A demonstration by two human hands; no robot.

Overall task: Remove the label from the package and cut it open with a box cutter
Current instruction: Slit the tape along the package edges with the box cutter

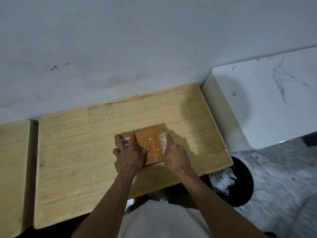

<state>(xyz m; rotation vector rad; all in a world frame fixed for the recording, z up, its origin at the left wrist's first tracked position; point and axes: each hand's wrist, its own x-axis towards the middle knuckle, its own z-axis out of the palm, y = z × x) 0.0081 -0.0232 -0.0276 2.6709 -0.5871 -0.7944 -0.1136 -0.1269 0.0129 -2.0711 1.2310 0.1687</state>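
Observation:
A small brown cardboard package (151,143), wrapped in shiny clear tape, lies on the wooden table (85,152) near its middle. My left hand (128,155) presses on the package's left part, fingers spread over it and thumb on the top. My right hand (176,155) is at the package's right edge and grips a box cutter (165,136) with a yellow-green body. The cutter's tip sits against the far right corner of the package. The blade is hidden by my fingers.
A grey wall stands right behind the table. A second wooden table (13,169) adjoins on the left, and a white table (265,100) on the right. A black bin (240,182) holding white paper scraps stands on the floor under the table's right corner.

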